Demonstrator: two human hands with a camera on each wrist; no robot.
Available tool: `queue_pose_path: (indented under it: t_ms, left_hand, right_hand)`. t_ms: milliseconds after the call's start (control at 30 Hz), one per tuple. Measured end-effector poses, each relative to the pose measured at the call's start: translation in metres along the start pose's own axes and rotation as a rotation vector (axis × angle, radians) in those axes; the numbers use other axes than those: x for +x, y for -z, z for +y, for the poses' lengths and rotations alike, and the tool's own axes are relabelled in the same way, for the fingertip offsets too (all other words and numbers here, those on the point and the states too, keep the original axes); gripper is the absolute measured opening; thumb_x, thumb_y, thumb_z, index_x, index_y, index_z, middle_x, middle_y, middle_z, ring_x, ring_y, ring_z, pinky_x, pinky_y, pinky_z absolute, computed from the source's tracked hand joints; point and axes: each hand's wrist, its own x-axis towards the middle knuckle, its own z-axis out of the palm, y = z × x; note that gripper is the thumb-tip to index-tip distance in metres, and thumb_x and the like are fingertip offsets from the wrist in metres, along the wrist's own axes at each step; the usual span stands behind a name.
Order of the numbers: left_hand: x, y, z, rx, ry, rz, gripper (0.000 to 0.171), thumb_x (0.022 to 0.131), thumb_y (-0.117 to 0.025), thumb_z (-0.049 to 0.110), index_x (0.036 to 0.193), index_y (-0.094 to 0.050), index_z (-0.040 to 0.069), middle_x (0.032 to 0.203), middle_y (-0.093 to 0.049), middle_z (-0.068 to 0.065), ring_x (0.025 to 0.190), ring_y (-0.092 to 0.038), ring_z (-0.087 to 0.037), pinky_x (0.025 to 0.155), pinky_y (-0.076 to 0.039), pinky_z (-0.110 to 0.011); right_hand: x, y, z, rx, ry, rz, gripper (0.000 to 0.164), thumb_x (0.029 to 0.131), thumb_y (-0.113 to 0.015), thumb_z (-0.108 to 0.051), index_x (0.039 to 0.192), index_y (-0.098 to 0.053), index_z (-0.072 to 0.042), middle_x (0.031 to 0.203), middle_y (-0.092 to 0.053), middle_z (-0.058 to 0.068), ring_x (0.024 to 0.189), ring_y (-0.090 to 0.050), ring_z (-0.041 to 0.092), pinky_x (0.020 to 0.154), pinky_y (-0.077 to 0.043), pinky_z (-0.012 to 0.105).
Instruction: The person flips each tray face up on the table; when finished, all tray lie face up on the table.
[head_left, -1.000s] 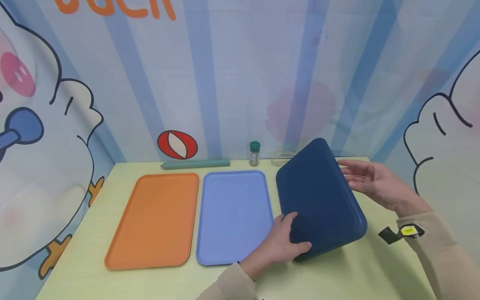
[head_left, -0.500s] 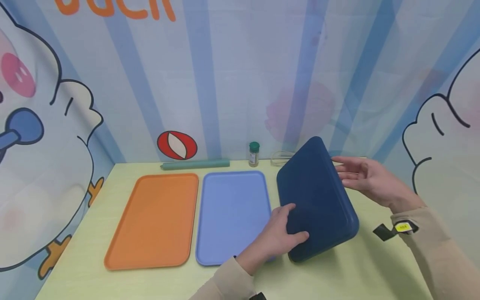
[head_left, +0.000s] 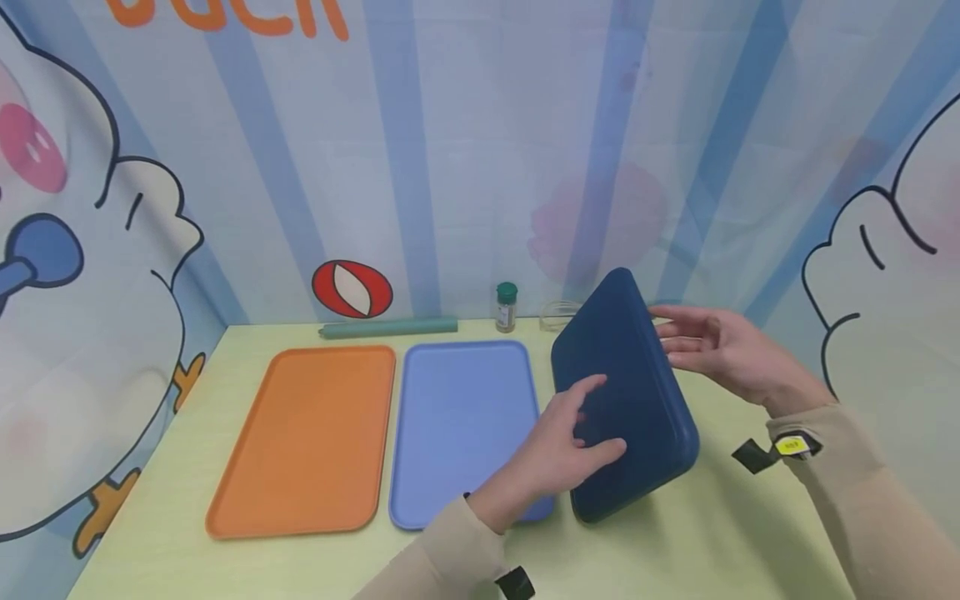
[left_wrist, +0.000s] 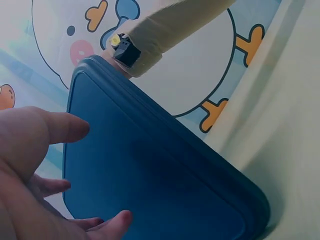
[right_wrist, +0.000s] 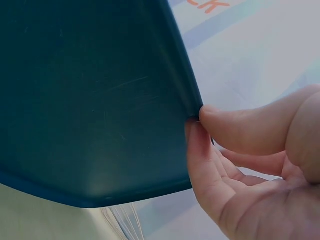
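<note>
A dark blue tray stands steeply tilted at the right of the table, its flat underside facing left and its lower edge near the tabletop. By its right rim, my right hand holds it; in the right wrist view, thumb and fingertips pinch the rim, with the hollow inside showing. My left hand is in front of the underside with fingers spread. In the left wrist view, the left thumb and fingertips overlap the underside; whether any of them touch it, I cannot tell.
An orange tray and a light blue tray lie flat to the left. Along the back edge are a green stick-shaped roll, a green-capped small jar and a wire whisk, partly hidden. A printed cloth hangs behind.
The dark blue tray has tipped further upright and leftward as my right hand moved left and slightly up. My left hand's fingers have shifted up and spread wider across its underside.
</note>
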Motion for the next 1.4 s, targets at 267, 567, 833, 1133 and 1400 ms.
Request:
queue_pose_path:
  t_ms: [267, 567, 833, 1133, 1400]
  left_hand:
    - [0.005, 0.005, 0.022, 0.029, -0.022, 0.029, 0.078, 0.098, -0.072, 0.049, 0.164, -0.032, 0.034, 0.166, -0.036, 0.003, 0.142, -0.05, -0.021, 0.103, -0.053, -0.034]
    - [0.013, 0.003, 0.047, 0.1, -0.071, 0.002, 0.087, 0.097, -0.071, 0.054, 0.167, -0.028, 0.026, 0.169, -0.029, 0.0, 0.146, -0.044, -0.021, 0.104, -0.053, -0.033]
    - [0.018, 0.001, 0.061, 0.247, -0.052, -0.009, 0.096, 0.095, -0.066, 0.063, 0.169, -0.021, 0.022, 0.173, -0.021, 0.001, 0.159, -0.023, -0.02, 0.121, -0.035, -0.055]
    - [0.018, 0.002, 0.069, 0.29, 0.005, 0.0, 0.101, 0.093, -0.069, 0.063, 0.17, -0.017, 0.025, 0.174, -0.018, -0.003, 0.159, -0.023, -0.025, 0.119, -0.036, -0.058]
    - [0.018, 0.004, 0.072, 0.31, 0.024, 0.003, 0.103, 0.093, -0.07, 0.062, 0.17, -0.013, 0.024, 0.175, -0.018, -0.004, 0.16, -0.021, -0.026, 0.121, -0.033, -0.059]
  right_hand:
    - [0.009, -0.005, -0.003, 0.008, -0.009, 0.0, 0.073, 0.101, -0.061, 0.008, 0.162, -0.021, 0.009, 0.137, -0.065, 0.001, 0.119, -0.07, 0.017, 0.096, -0.058, 0.031]
    - [0.013, -0.01, -0.004, 0.016, 0.014, -0.008, 0.072, 0.101, -0.061, 0.008, 0.162, -0.023, 0.009, 0.139, -0.063, 0.003, 0.12, -0.07, 0.018, 0.097, -0.058, 0.032]
    - [0.015, -0.016, -0.005, 0.035, 0.015, 0.004, 0.071, 0.101, -0.061, 0.008, 0.162, -0.024, 0.009, 0.139, -0.063, 0.005, 0.119, -0.07, 0.019, 0.097, -0.058, 0.032]
    - [0.017, -0.023, -0.008, 0.023, 0.028, 0.022, 0.07, 0.102, -0.061, 0.007, 0.162, -0.025, 0.009, 0.138, -0.062, 0.005, 0.118, -0.07, 0.017, 0.098, -0.058, 0.031]
    - [0.022, -0.028, -0.01, 0.048, 0.036, 0.014, 0.069, 0.101, -0.061, 0.009, 0.161, -0.026, 0.011, 0.139, -0.063, 0.005, 0.118, -0.07, 0.018, 0.097, -0.058, 0.032]
